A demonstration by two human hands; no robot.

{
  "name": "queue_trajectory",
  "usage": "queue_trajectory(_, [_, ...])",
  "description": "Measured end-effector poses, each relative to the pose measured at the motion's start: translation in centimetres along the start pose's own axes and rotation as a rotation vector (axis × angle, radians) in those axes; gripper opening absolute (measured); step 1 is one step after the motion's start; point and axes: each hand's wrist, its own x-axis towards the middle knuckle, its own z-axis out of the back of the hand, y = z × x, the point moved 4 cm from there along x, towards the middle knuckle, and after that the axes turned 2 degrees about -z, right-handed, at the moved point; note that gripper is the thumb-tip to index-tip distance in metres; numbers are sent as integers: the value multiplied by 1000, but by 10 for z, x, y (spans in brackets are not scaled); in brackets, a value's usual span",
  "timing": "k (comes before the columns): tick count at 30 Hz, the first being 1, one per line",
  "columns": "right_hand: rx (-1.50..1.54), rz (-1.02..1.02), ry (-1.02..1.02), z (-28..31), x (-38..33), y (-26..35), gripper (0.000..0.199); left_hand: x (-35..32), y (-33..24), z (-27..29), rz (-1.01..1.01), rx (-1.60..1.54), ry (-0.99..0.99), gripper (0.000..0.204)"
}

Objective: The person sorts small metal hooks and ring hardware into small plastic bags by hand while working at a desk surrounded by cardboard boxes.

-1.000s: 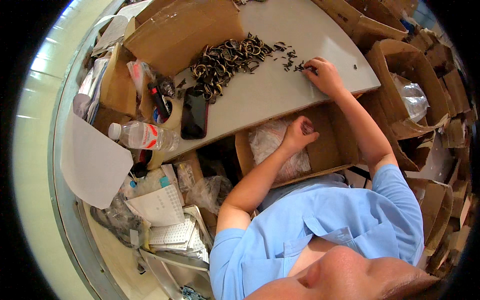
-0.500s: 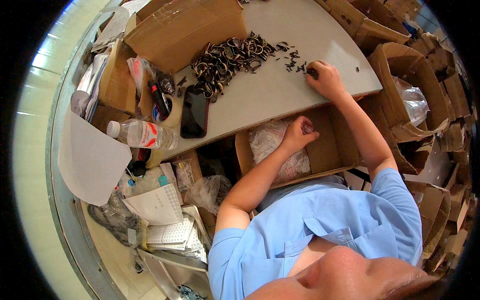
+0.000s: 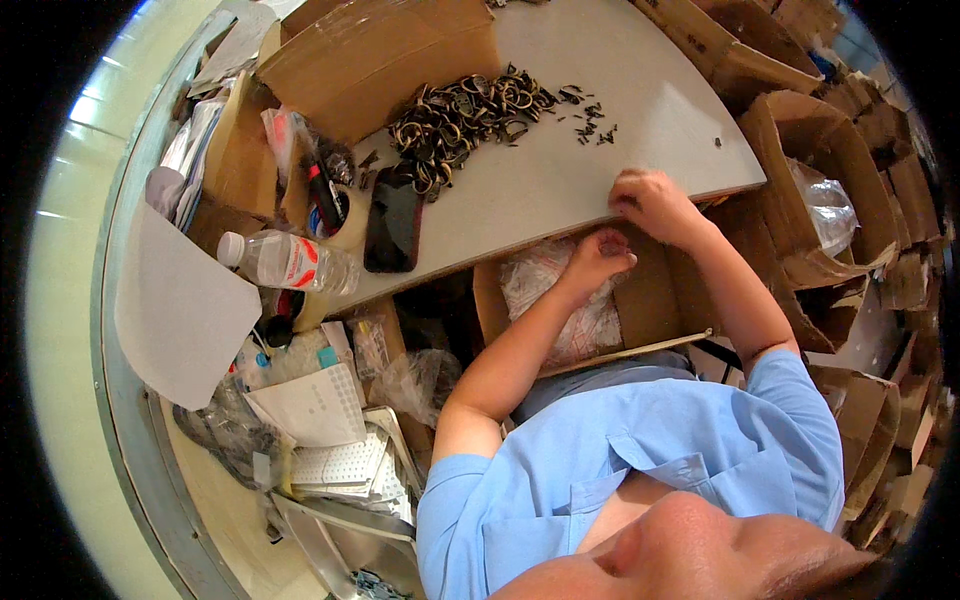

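Observation:
My left hand [image 3: 598, 262] hovers above an open cardboard box [image 3: 690, 290] below the table edge, its fingers curled in; what they hold is hidden. Close by, at the table's front edge, is my right hand [image 3: 655, 208], its fingers bent together, with anything inside them out of sight. White plastic-wrapped material [image 3: 530, 283] lies in the box under my left hand. Beyond my hands, a heap of dark, curved, ring-like pieces [image 3: 465, 112] with yellowish edges rests on the table [image 3: 560, 185]. Several small dark bits [image 3: 590, 125] are scattered right of the heap.
Left of the heap lie a black phone [image 3: 393, 225], a clear bottle [image 3: 288, 263] and a tape roll [image 3: 350, 225]. A cardboard carton [image 3: 385, 60] stands behind them. More open boxes [image 3: 815, 180] are stacked right of the table. Papers [image 3: 345, 465] sit at lower left.
My right hand has drawn back from the scattered small bits toward the table edge and my left hand. The dark thing earlier seen at its fingers is no longer visible. My left hand barely moved.

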Motion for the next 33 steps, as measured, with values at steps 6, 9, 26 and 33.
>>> queue_trajectory(6, [192, -32, 170, 9, 28, 21, 16, -7, -9, 0, -5, -133, 48, 29])
queue_trajectory(9, [54, -59, -50, 4, 73, 10, 20, -6, -14, 0, 40, 47, 80, 32])
queue_trajectory(26, [-66, -188, -64, -23, 95, 12, 23, -10, -10, 5, 23, 90, 44, 32])
queue_trajectory(33, [-62, -70, -142, -23, 68, 10, 25, -9, -10, 2, -29, 138, 96, 48])
